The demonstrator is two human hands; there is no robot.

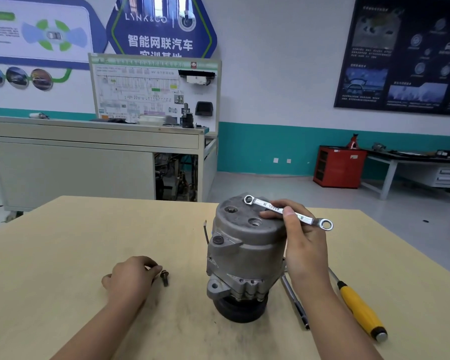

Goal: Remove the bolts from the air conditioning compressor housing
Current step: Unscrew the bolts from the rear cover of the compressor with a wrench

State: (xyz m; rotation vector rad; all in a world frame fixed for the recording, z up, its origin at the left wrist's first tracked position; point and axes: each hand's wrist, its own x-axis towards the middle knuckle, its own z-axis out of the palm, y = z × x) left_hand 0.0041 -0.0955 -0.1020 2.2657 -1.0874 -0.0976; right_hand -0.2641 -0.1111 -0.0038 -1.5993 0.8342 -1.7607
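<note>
Fingers [288,213] of the right hand [305,246] are pinching the middle of a double-ended ring wrench [268,205], thumb on top, and are holding it nearly level just above the top face of the compressor housing [244,249]. Beyond these fingers, the far ring is hovering at the rear edge of that face; whether it is engaging a bolt head there cannot be told. To their left, a hex-headed fastener [230,209] is sitting in the top face. Below them, the housing is standing upright on its dark pulley end [239,310] on the desk [89,255].

Fingers [151,267] of the left hand [129,279] are curling beside a loose bolt [164,278] lying on the desk, well apart from the housing; whether they are gripping it or only touching it cannot be told.

Probable hazards:
- A mid-shank pinch is giving little leverage, and a half-seated ring is likely to slip and round the head.
- With the left hand away, nothing is steadying the housing. Turning force could twist or topple it on its narrow base.
- The loose bolt could roll off if nudged.
- The yellow-handled screwdriver [359,307] and steel bar [294,297] are lying beside the right forearm, where a sweep could knock them.
</note>
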